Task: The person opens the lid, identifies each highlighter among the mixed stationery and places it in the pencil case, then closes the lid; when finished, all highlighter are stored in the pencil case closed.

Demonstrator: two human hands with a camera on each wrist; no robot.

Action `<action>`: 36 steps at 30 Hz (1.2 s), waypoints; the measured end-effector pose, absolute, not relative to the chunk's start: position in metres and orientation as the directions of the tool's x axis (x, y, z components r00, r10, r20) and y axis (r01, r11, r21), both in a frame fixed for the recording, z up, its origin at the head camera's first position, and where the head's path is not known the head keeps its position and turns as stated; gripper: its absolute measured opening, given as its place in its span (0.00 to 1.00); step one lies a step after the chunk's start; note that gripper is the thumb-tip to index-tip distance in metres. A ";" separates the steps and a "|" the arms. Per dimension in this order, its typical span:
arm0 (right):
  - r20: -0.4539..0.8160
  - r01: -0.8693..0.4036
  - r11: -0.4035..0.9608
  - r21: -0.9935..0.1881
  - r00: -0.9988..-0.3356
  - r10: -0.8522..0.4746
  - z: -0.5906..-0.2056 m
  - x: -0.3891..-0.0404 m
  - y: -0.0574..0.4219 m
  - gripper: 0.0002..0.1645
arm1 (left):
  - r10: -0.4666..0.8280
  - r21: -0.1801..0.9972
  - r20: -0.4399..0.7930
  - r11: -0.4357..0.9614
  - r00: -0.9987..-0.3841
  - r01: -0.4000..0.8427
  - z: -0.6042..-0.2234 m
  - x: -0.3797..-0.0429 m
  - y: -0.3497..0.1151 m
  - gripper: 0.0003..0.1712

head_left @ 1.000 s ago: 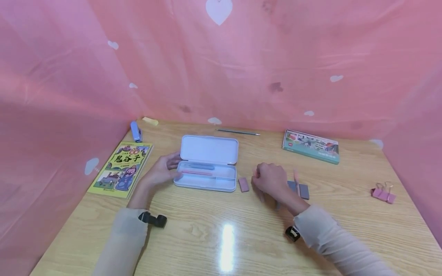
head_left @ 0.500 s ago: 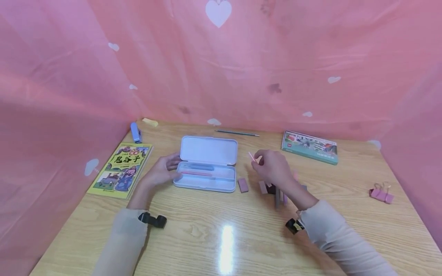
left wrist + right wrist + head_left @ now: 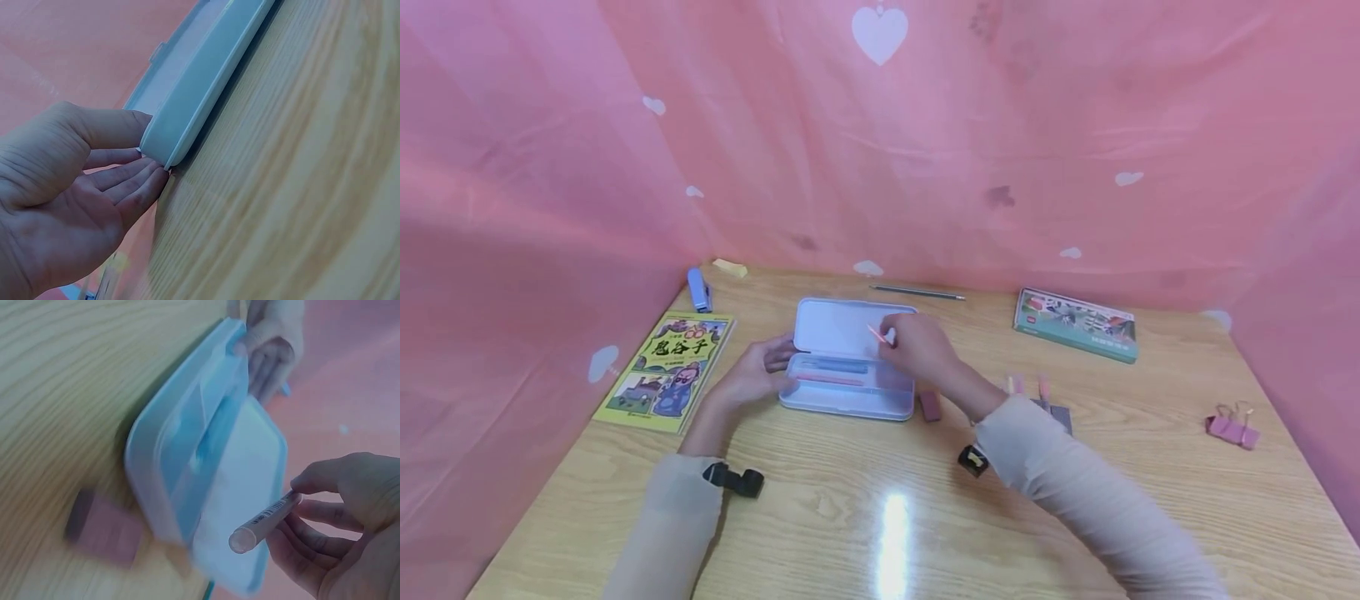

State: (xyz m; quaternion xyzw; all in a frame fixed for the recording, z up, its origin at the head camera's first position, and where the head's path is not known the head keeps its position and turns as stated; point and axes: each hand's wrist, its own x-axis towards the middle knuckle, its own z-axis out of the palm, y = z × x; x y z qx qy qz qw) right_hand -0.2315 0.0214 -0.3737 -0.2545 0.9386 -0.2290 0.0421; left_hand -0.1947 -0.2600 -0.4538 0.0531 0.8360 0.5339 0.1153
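An open pale blue pencil case (image 3: 846, 404) lies on the table, its lid (image 3: 831, 325) tipped back. Blue and pink pens (image 3: 831, 379) lie in its back compartment. My left hand (image 3: 751, 372) holds the case's left end; in the left wrist view, the thumb is on the rim and the fingertips touch the end wall (image 3: 164, 140). Above the right part of the case, my right hand (image 3: 917, 343) pinches a slim pink pen (image 3: 265, 522) with a barcode on its barrel. A dull pink eraser (image 3: 930, 406) lies just right of the case.
Grey blocks and pink sticks (image 3: 1060, 417) lie partly behind my right forearm. A yellow book (image 3: 666, 371), a blue stapler (image 3: 698, 290) and a yellow piece (image 3: 730, 267) are at left. Behind lie a pencil (image 3: 917, 292) and a green box (image 3: 1075, 325). A pink binder clip (image 3: 1232, 429) sits far right.
My right hand has lifted the pink pen from the group of items at right and carried it left, over the pencil case. The left hand has stayed at the case's left end.
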 end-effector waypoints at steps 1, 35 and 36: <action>0.041 -0.477 0.756 -0.448 -0.856 -0.515 -0.375 -0.232 0.014 0.12 | 0.217 0.907 -0.137 0.420 -0.966 -0.034 -0.453 -0.195 -0.260 0.47; -0.063 -0.650 0.739 -0.177 -0.741 -0.668 -0.421 -0.225 -0.077 0.07 | 0.235 0.912 -0.123 0.410 -0.964 -0.016 -0.455 -0.196 -0.262 0.46; -0.068 -0.648 0.741 -0.176 -0.743 -0.666 -0.422 -0.225 -0.077 0.07 | 0.240 0.912 -0.123 0.410 -0.963 -0.014 -0.456 -0.196 -0.263 0.46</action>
